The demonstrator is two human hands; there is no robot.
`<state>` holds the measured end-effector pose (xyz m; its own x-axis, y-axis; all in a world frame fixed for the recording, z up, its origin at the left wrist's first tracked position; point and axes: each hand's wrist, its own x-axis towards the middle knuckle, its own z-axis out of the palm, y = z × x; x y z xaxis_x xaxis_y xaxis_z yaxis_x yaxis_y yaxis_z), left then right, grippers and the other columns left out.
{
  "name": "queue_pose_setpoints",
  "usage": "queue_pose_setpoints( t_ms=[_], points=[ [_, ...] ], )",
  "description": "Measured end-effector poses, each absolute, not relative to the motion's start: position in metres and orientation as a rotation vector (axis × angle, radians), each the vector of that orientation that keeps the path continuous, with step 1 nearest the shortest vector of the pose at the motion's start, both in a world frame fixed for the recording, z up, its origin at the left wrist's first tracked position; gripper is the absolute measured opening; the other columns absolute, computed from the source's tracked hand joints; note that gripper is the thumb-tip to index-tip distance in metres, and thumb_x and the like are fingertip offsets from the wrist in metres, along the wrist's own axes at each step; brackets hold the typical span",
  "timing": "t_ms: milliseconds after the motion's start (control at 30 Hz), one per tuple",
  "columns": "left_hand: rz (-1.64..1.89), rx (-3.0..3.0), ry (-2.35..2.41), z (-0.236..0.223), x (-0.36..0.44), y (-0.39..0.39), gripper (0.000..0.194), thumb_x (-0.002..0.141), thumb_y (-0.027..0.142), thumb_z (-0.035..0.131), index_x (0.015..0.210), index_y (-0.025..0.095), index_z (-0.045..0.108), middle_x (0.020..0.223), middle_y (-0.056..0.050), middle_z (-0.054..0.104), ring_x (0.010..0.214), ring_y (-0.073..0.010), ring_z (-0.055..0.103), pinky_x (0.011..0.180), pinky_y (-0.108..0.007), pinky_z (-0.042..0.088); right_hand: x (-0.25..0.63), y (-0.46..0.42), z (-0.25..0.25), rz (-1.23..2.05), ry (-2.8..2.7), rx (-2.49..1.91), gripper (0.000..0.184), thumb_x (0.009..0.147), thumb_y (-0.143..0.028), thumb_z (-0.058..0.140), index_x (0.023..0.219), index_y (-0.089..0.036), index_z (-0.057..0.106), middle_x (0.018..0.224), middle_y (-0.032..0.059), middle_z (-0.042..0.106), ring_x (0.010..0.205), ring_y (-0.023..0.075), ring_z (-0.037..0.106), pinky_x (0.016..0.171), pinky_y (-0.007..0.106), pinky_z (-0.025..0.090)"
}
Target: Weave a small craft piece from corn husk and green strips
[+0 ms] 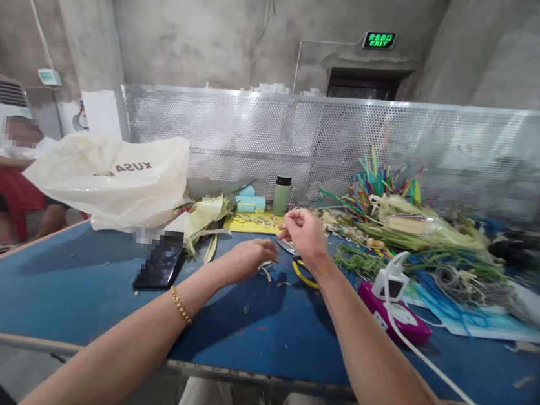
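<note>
My right hand (306, 232) is raised over the middle of the blue table, its thumb and fingers pinched together. Whatever sits between those fingertips is too small to name. Lower and to the left, my left hand (251, 260) has its fingers curled inward, and what they hold, if anything, is hidden. Just under the left fingers there is a thin pale strip (266, 272); I cannot tell whether it touches them. Scissors with yellow handles (304, 275) lie beside my right wrist, partly covered. Behind both hands is a yellow sheet (248, 225) strewn with small pale scraps.
A black phone (160, 265), corn husks (207, 215) and a white plastic bag (117, 172) are on the left. A green bottle (281, 196) stands behind. Rightward are a purple power strip (396, 317) with a white cable and heaped coloured strands (388, 190). A person sits far left.
</note>
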<state>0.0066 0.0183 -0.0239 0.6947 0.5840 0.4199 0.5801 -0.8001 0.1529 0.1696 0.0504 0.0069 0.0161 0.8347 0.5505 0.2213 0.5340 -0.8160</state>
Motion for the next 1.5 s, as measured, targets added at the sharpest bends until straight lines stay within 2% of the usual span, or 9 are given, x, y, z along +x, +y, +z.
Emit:
queue_pose_setpoints(
  t_ms=[133,300,533,667,733,900,1033,1167,1500],
  points=[
    [0.377,3.014,1.249,-0.026,0.006,0.016,0.041,0.078,-0.002,0.044,0.106,0.015,0.069,0.104,-0.013,0.066,0.102,-0.0228,0.06,0.086,-0.029,0.048,0.166,0.046,0.007,0.708,-1.545,-0.939,0.01,0.079,-0.025,0.059,0.08,-0.018,0.051,0.065,0.001,0.065,0.045,0.0124,0.063,0.04,0.02,0.047],
    [0.275,2.921,1.514,-0.03,-0.003,0.023,0.026,0.077,0.003,0.049,0.086,0.012,0.071,0.093,-0.015,0.066,0.084,-0.0217,0.063,0.074,-0.029,0.049,0.165,0.045,0.005,0.782,-1.587,-0.832,0.015,0.077,-0.027,0.063,0.079,-0.017,0.052,0.064,-0.0002,0.063,0.048,0.0132,0.064,0.043,0.023,0.052],
    [0.729,2.67,1.372,-0.039,-0.02,0.041,0.021,0.063,0.0,0.055,0.054,0.015,0.068,0.056,-0.008,0.063,0.058,-0.0163,0.055,0.061,-0.026,0.043,0.166,0.045,0.005,0.79,-1.611,-0.821,0.021,0.072,-0.029,0.071,0.076,-0.015,0.056,0.057,0.0,0.062,0.051,0.0155,0.066,0.049,0.026,0.056],
    [1.056,2.149,1.263,-0.034,-0.021,0.043,0.009,0.062,0.008,0.062,0.056,0.015,0.065,0.048,-0.002,0.058,0.047,-0.0114,0.048,0.049,-0.023,0.036,0.168,0.044,0.007,0.799,-1.595,-0.819,0.02,0.072,-0.03,0.071,0.076,-0.015,0.059,0.058,0.0013,0.064,0.053,0.0153,0.066,0.053,0.027,0.058],
    [1.186,1.819,1.142,-0.03,-0.018,0.041,0.004,0.065,0.016,0.066,0.062,0.013,0.064,0.049,0.0,0.057,0.045,-0.0099,0.047,0.046,-0.021,0.035,0.169,0.043,0.009,0.797,-1.584,-0.805,0.021,0.072,-0.031,0.071,0.077,-0.015,0.06,0.06,0.0019,0.065,0.055,0.0154,0.067,0.055,0.028,0.058],
    [1.34,1.388,0.781,-0.022,-0.011,0.035,0.027,0.062,0.022,0.077,0.081,0.01,0.063,0.067,-0.004,0.065,0.055,-0.0107,0.059,0.054,-0.023,0.045,0.171,0.041,0.012,0.768,-1.615,-0.785,0.02,0.073,-0.032,0.069,0.083,-0.014,0.066,0.063,0.0024,0.067,0.057,0.0152,0.066,0.056,0.028,0.056],
    [1.348,1.373,0.724,-0.023,-0.008,0.033,0.034,0.061,0.027,0.083,0.081,0.01,0.061,0.07,-0.004,0.066,0.06,-0.0129,0.064,0.058,-0.024,0.049,0.169,0.039,0.011,0.559,-1.743,-0.813,0.016,0.075,-0.029,0.065,0.083,-0.016,0.07,0.064,0.0019,0.066,0.053,0.0131,0.06,0.053,0.025,0.049],
    [1.349,1.423,0.691,-0.024,-0.006,0.032,0.034,0.061,0.028,0.083,0.082,0.009,0.063,0.073,-0.005,0.067,0.064,-0.0144,0.065,0.062,-0.027,0.051,0.164,0.035,0.008,0.346,-1.843,-0.84,0.012,0.076,-0.023,0.063,0.08,-0.017,0.072,0.072,0.0037,0.07,0.062,0.0144,0.062,0.06,0.025,0.048],
    [1.315,1.45,0.691,-0.021,-0.003,0.027,0.029,0.064,0.028,0.079,0.084,0.009,0.07,0.07,-0.005,0.067,0.062,-0.0129,0.061,0.064,-0.027,0.049,0.164,0.034,0.009,0.173,-1.878,-0.892,0.009,0.077,-0.017,0.062,0.078,-0.018,0.071,0.078,0.0048,0.072,0.069,0.0158,0.063,0.066,0.026,0.046]
  ],
)
